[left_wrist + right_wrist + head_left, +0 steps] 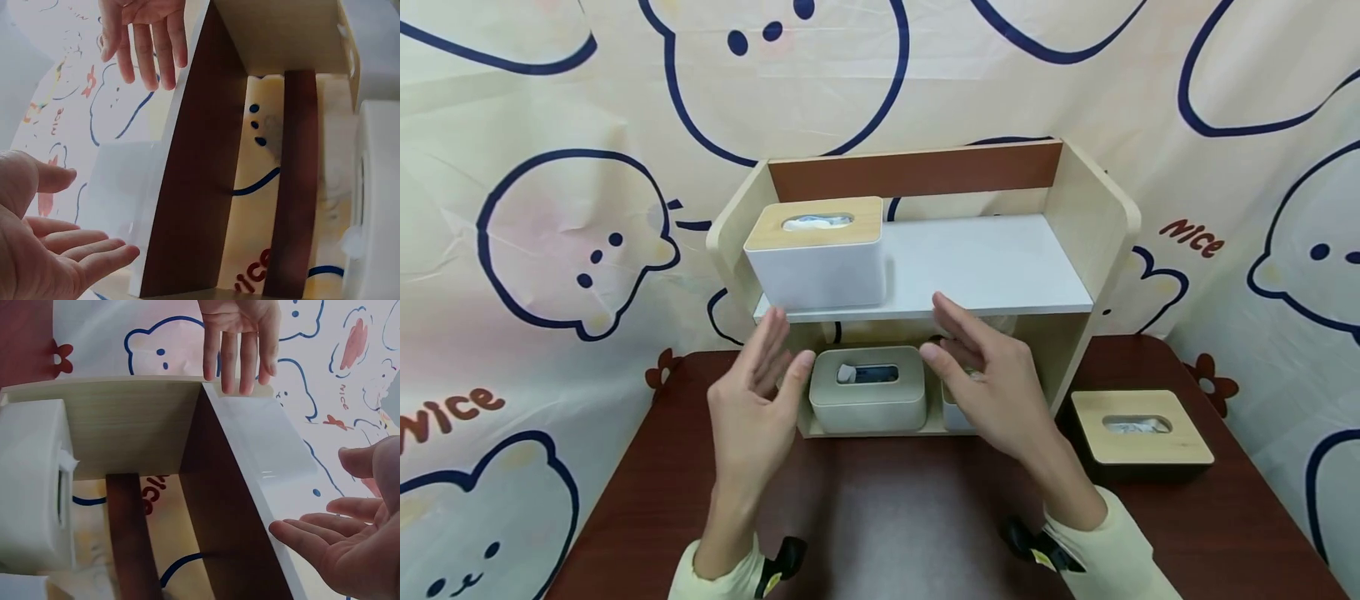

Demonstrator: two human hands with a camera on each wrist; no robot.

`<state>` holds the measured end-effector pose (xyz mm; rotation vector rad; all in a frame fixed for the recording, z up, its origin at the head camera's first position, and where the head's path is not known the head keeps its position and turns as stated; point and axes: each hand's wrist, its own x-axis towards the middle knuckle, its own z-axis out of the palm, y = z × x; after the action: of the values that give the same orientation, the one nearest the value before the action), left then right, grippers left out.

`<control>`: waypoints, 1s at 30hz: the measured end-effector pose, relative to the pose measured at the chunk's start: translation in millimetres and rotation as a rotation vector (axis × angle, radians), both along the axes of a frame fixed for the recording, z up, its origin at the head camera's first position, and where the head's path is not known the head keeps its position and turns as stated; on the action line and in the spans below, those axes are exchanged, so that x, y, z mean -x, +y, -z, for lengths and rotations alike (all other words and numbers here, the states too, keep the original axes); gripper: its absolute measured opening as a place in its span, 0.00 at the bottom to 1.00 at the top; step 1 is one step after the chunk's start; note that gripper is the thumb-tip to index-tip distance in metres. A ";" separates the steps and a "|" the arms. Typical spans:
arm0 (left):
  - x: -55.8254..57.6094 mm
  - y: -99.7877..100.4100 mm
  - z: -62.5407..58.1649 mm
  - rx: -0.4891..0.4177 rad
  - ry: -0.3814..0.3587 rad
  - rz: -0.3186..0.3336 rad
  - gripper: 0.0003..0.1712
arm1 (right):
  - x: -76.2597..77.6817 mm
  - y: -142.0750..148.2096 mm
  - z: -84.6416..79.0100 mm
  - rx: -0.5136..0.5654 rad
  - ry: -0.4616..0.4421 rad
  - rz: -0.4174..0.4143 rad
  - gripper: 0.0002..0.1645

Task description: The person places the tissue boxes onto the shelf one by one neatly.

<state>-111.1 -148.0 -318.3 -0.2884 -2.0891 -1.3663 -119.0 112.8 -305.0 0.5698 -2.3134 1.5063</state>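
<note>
My left hand (751,408) is raised in front of the shelf unit's left side, fingers straight and thumb apart, holding nothing. Opposite it, my right hand (992,379) stands with extended fingers near the front edge of the white upper shelf (977,267), also without anything in its grasp. A white tissue box with a light wooden lid (816,258) sits at the left of that shelf. Below, between the hands in the head view, a grey-beige tissue box (868,408) rests on the lower level. Beside it another white box (953,412) is mostly hidden behind my right hand.
A black tissue box with a wooden lid (1138,429) stands on the dark brown table (887,517), right of the unit. The unit's pale side panel (1090,225) rises at the right. Behind hangs a cloth (572,250) printed with bear faces.
</note>
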 end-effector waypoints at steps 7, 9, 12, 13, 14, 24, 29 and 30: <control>-5.9 11.4 21.8 0.031 -0.036 0.050 0.36 | -15.1 13.1 27.1 -0.008 -0.004 0.002 0.35; -6.9 14.6 28.5 0.031 -0.056 0.063 0.36 | -17.5 15.1 34.0 -0.022 -0.001 0.004 0.35; -8.0 20.0 38.6 0.016 -0.085 0.091 0.36 | -20.6 19.0 43.6 -0.052 -0.013 0.018 0.35; -8.3 21.8 42.0 0.015 -0.093 0.098 0.36 | -21.8 20.7 46.9 -0.064 -0.023 0.023 0.35; -8.9 23.8 45.3 0.012 -0.100 0.104 0.35 | -23.0 22.6 50.2 -0.079 -0.034 0.028 0.34; -11.0 43.2 81.9 0.026 -0.177 0.151 0.36 | -32.7 40.9 86.6 -0.140 -0.077 0.071 0.34; -12.0 54.6 97.3 0.089 -0.243 0.140 0.36 | -34.8 49.4 101.8 -0.142 -0.091 0.104 0.34; -12.2 56.9 100.0 0.100 -0.258 0.138 0.36 | -35.2 51.3 105.0 -0.143 -0.098 0.110 0.33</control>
<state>-98.9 -91.1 -418.2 -0.3171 -2.3937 -1.4463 -83.8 164.0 -410.1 0.4051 -2.4986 1.3553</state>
